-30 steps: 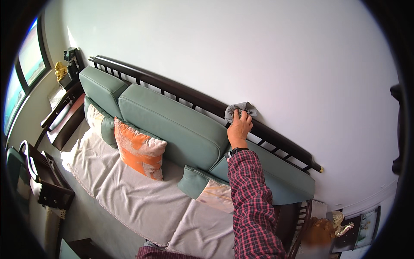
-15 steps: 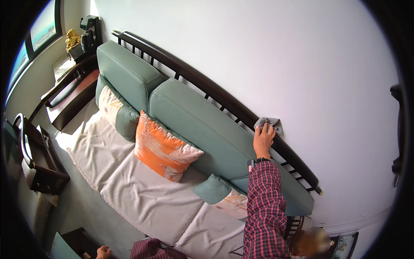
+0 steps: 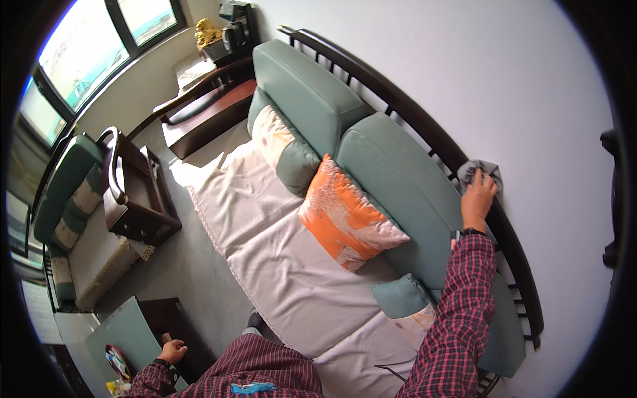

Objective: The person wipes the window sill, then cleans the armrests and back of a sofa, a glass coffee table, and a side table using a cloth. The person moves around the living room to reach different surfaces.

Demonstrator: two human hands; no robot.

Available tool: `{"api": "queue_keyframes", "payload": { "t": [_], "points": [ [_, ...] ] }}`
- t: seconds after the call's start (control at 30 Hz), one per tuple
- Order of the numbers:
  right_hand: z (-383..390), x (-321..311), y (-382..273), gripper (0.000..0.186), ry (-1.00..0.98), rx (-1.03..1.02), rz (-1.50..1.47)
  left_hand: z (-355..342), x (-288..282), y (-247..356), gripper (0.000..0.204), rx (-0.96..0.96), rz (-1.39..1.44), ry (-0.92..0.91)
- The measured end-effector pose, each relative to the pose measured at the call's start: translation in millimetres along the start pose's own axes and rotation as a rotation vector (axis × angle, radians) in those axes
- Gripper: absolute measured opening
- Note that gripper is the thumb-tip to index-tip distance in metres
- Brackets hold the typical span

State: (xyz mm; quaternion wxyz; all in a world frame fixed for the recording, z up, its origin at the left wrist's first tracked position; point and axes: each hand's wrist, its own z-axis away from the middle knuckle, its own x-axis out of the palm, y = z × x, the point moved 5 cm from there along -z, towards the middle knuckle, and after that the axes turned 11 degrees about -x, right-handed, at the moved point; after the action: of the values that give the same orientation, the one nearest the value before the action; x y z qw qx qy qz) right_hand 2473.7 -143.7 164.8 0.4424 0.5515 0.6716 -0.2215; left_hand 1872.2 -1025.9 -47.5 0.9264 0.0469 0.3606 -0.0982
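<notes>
Surface: one dark wooden top rail [image 3: 441,140], running along the sofa back, beside a pale, plain wall [image 3: 531,86].
Cloth: one, grey, bunched, on the rail beyond the cushions.
Right hand [image 3: 479,199]: fingers bent over the grey cloth [image 3: 468,170], clasping it against the rail.
Left hand [image 3: 174,350]: low, near the edge of a green-topped table [image 3: 113,331]; fingers loosely curled; whether they hold anything cannot be told.
Room: grey floor [image 3: 206,265]; dark-framed window [image 3: 93,53] at upper left; sunlight on the far floor and seat.
Sofa: green back cushions [image 3: 401,159]; creased, pale seat cover [image 3: 265,225].
Pillows: one orange and pale [image 3: 348,215], leaning on the back; one green and cream [image 3: 292,162] at the far end; a similar one [image 3: 398,298] nearer, partly covered by the right sleeve [image 3: 458,312].
Other items: dark wooden armchair [image 3: 146,212]; second sofa [image 3: 70,179] with green cushions; gold figurine [image 3: 208,32] near the window.
Obstructions: back cushions standing between seat and rail; right sleeve crossing the sofa back.
</notes>
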Motion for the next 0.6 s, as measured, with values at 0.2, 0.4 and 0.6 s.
{"api": "queue_keyframes", "payload": {
  "t": [0.2,0.4,0.6],
  "points": [
    [-28,18,-26,0.053,-0.082,0.109,0.034,-22,-17,13,0.049,-0.083,0.007,-0.124],
    [-127,49,-123,0.049,-0.1,0.022,0.07,-128,-80,68,0.047,0.061,-0.08,-0.123],
    [-185,77,-187,0.05,-0.136,0.024,0.168,-233,-158,131,0.042,0.146,0.167,-0.14]
  ]
}}
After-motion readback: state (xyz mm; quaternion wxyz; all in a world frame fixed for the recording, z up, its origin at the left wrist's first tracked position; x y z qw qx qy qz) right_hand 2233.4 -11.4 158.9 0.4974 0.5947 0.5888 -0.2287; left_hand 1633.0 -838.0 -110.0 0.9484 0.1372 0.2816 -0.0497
